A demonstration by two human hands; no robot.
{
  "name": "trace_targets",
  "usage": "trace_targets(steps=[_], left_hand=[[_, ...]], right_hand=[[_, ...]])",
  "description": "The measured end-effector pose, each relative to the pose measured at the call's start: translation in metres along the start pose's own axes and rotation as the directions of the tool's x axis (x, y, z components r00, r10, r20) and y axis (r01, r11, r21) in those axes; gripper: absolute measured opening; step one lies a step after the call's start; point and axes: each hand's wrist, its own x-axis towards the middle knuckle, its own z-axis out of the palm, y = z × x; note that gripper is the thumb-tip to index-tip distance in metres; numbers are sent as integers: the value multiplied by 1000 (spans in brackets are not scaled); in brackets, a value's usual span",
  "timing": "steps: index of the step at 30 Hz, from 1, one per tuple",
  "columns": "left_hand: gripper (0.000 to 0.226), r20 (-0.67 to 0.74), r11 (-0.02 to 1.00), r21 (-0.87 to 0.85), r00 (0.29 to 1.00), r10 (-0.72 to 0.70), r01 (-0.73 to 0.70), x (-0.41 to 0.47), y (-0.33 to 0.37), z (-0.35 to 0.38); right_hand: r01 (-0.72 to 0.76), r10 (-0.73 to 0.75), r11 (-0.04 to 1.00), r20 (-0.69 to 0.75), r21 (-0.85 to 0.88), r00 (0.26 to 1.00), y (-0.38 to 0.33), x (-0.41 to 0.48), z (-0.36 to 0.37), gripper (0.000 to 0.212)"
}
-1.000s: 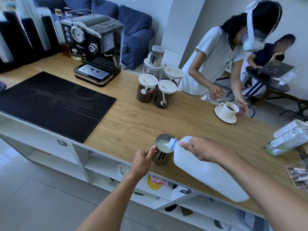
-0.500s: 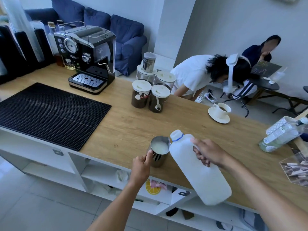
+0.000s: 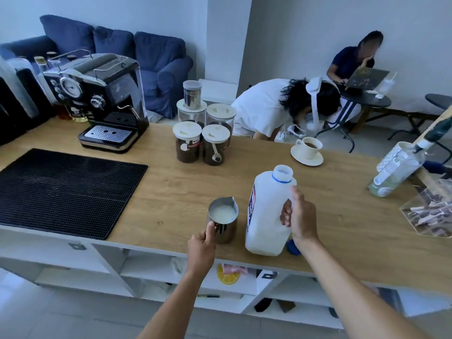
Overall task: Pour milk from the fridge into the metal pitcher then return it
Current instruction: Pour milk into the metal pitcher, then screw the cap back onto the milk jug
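On the far left a black ribbed mat (image 3: pixel 66 189) lies flat on my wooden counter (image 3: pixel 171 192), and behind it stands the espresso machine (image 3: pixel 97 101) with its drip tray facing me. Further along, a cluster of white-lidded jars (image 3: pixel 203 133) holds dark grounds, with a small steel tin (image 3: pixel 192 94) set on top of the rear left one.

Near the front edge, my left hand (image 3: pixel 201 245) is clenched around the handle of the metal pitcher (image 3: pixel 222 222), thumb pressed against its side. The pitcher stands upright on the wood, spout pointing away from me, with white milk inside it.

Just beside it, apart from it, the milk jug (image 3: pixel 267 214) stands upright on the counter, its mouth uncapped above a blue neck ring. My right hand (image 3: pixel 299 216) grasps its handle, fingers threaded through and thumb up along the shoulder. A blue cap (image 3: pixel 293 247) lies on the wood right at the jug's base, partly behind my wrist.

Beyond, near the far edge, a white cup on a saucer (image 3: pixel 307 150) holds coffee. At the far right a clear bottle (image 3: pixel 396 172) leans tilted, next to a clear box (image 3: pixel 430 214) of packets.
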Motion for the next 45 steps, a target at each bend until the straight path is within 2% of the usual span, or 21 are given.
trace_targets(steps=[5,9,10,12,14,16,18,19,21,22,24,27,29,34,36,37,40,42,45], left_hand=[[50,50,981,-35,981,-189,191,5,11,0],[29,-90,983,2,979,-184,185,19,8,-5],[27,-146,988,75,981,-125,137,21,11,-3],[37,-249,973,220,960,128,-72,15,21,-5],[56,-136,886,273,897,421,-375,-1,46,6],[80,112,818,210,845,523,-535,-18,72,24],[110,307,792,181,799,517,-582,-26,86,44],[121,358,778,184,778,516,-601,-27,90,54],[132,384,767,196,767,514,-611,-25,94,72],[133,365,770,205,777,513,-605,-23,94,79],[126,292,765,248,798,526,-595,-19,92,90],[104,211,738,289,793,572,-610,-11,87,96],[97,201,737,277,787,584,-617,-12,86,98],[95,196,749,244,788,584,-616,-14,84,98],[95,197,751,246,790,581,-613,-14,84,97],[95,198,749,250,789,581,-614,-13,84,97],[95,195,747,253,789,583,-615,-13,83,97],[95,187,746,250,787,588,-617,-12,83,98],[95,183,752,242,790,584,-613,-12,82,99]], right_hand=[[15,-17,1000,-114,-15,993,12,2,-4,51],[13,-17,998,-77,-56,997,13,4,-12,44],[6,-10,997,-63,-71,998,16,5,-16,43],[36,-36,994,5,-99,999,20,6,-16,47],[97,-92,991,55,-95,994,31,7,-24,57],[188,-181,966,53,-177,982,48,6,-35,56],[275,-302,895,-25,-351,953,73,5,-55,46],[261,-319,864,-68,-430,945,87,4,-66,39],[147,-260,787,-106,-599,960,117,1,-91,30],[71,-187,736,-101,-673,977,130,-1,-101,34],[-10,-40,641,-47,-767,998,150,-7,-115,62],[41,49,509,77,-860,996,157,-3,-120,83],[95,46,447,129,-890,991,154,3,-116,82],[161,38,255,176,-953,984,143,14,-100,55],[171,56,266,192,-949,980,138,16,-98,50],[173,47,302,196,-937,979,133,17,-99,49],[112,11,507,136,-855,991,100,15,-104,39],[109,-40,591,106,-799,994,69,16,-113,36],[323,-266,496,213,-806,940,24,19,-126,38]])
